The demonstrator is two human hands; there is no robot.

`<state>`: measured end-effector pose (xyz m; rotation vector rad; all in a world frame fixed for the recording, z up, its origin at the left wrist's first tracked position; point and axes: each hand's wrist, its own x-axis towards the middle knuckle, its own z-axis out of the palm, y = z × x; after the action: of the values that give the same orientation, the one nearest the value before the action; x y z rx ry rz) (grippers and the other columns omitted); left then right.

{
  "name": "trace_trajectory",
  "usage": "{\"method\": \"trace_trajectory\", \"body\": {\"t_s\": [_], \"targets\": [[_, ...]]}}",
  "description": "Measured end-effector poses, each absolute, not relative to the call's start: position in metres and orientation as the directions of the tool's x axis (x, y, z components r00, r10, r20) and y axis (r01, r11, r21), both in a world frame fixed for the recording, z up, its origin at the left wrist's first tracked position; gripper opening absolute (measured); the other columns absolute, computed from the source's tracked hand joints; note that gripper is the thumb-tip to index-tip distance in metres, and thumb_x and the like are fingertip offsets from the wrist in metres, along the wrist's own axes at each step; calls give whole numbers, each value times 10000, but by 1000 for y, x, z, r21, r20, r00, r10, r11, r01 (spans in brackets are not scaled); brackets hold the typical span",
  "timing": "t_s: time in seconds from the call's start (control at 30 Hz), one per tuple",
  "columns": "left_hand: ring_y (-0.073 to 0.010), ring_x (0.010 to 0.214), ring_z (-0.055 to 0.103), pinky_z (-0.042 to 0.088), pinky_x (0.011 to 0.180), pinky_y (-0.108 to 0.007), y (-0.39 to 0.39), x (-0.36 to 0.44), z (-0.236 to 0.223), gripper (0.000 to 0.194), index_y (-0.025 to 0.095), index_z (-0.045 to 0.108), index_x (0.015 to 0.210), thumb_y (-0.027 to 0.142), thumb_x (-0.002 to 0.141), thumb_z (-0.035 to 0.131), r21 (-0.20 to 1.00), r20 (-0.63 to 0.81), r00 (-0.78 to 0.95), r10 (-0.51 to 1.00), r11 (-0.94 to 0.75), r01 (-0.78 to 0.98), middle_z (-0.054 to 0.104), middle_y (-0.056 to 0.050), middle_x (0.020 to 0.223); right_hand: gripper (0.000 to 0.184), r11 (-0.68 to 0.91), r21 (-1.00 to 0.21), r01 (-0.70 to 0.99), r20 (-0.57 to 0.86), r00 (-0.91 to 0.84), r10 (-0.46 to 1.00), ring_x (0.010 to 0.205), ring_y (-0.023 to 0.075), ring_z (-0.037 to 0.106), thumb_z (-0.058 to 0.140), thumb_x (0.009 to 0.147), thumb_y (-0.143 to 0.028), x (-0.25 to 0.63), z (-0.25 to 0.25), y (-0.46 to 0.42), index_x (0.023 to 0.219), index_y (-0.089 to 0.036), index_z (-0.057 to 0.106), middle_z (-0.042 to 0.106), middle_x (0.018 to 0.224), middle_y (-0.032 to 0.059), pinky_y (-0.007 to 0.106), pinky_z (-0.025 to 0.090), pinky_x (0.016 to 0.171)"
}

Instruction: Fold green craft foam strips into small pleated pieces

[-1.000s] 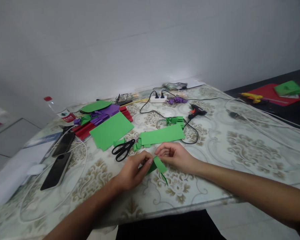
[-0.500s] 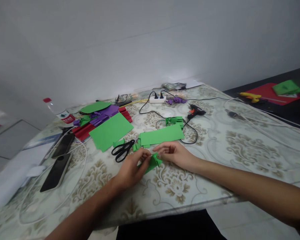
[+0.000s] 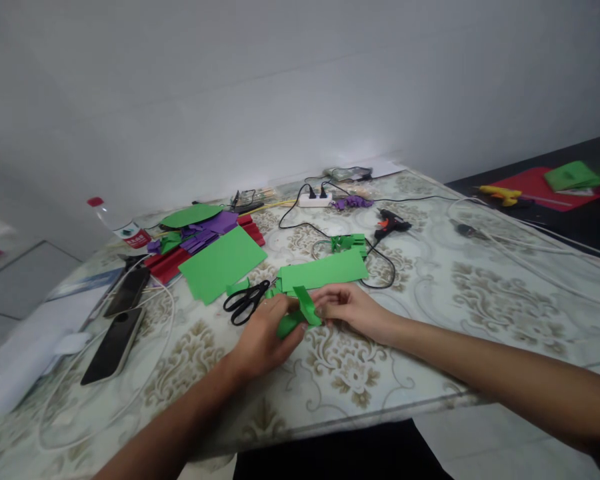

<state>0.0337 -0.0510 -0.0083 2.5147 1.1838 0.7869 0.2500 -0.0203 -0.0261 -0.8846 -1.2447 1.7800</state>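
Between my two hands is a small green paper strip (image 3: 307,308), bent so that one flap stands up. My left hand (image 3: 270,328) is closed on its left part, with the fingers covering some of it. The fingertips of my right hand (image 3: 347,308) pinch its right end. Black-handled scissors (image 3: 244,303) lie just left of my left hand, their blades partly under green scraps. Beyond my hands lies a long green paper rectangle (image 3: 325,269), with a bundle of cut green strips (image 3: 349,243) behind it.
A large green sheet (image 3: 224,265) and purple paper pieces (image 3: 207,232) lie left. A bottle (image 3: 120,225) and two phones (image 3: 114,345) are at far left. A black glue gun (image 3: 392,223) sits behind right, its cord near a power strip (image 3: 315,199). White cables (image 3: 510,247) cross the right side.
The green strip has been turned, and a flap of it now stands up between my hands. My left fingers have shifted slightly around it; the other things stay put.
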Motion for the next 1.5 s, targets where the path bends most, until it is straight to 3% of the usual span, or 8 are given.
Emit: {"method": "trace_trajectory", "body": {"t_s": [0.1, 0.3, 0.47, 0.83, 1.07, 1.5], "targets": [[-210, 825, 626, 493, 757, -345, -50, 32, -13, 96, 187, 590, 967, 219, 881, 615, 455, 383, 490, 783, -622, 638, 675, -70, 912, 283, -240, -952, -190, -122, -482, 867, 561, 99, 607, 826, 660, -277, 251, -22, -22, 897, -135, 764, 726, 735, 22, 226, 475, 568], [-221, 981, 677, 514, 864, -343, -49, 30, -16, 262, 194, 640, 1074, 143, 819, 672, 621, 295, 450, 843, -527, 580, 728, -76, 1062, 292, -239, -952, -192, -101, -539, 836, 559, 116, 619, 843, 672, -320, 251, -16, -24, 880, -133, 759, 714, 672, 16, 252, 498, 589], [-206, 894, 689, 528, 783, -318, -50, 32, -7, 223, 188, 648, 1056, 171, 835, 627, 691, 273, 486, 830, -521, 501, 734, -60, 1007, 247, -221, -958, -181, -86, -557, 826, 577, 123, 639, 799, 726, -328, 252, -18, -24, 884, -142, 761, 720, 694, 21, 252, 499, 597], [-190, 834, 670, 504, 746, -290, -52, 29, -6, 184, 169, 641, 1032, 229, 862, 608, 657, 309, 518, 798, -573, 491, 720, -62, 943, 325, -204, -970, -134, -92, -573, 814, 552, 112, 621, 812, 742, -399, 253, -16, -25, 912, -135, 730, 678, 638, -3, 236, 482, 568], [-188, 836, 669, 497, 744, -280, -51, 27, -11, 160, 175, 648, 1015, 248, 874, 636, 653, 296, 516, 804, -565, 504, 711, -53, 930, 362, -217, -966, -142, -91, -598, 796, 620, 111, 639, 864, 694, -371, 252, -24, -23, 931, -134, 727, 703, 740, 6, 250, 518, 634], [-206, 887, 678, 511, 778, -305, -52, 29, -5, 214, 187, 608, 1080, 236, 872, 601, 632, 300, 539, 787, -587, 506, 712, -64, 999, 334, -205, -967, -152, -90, -547, 832, 604, 129, 642, 868, 656, -335, 250, -27, -24, 878, -141, 710, 700, 718, 6, 283, 542, 630]]}}
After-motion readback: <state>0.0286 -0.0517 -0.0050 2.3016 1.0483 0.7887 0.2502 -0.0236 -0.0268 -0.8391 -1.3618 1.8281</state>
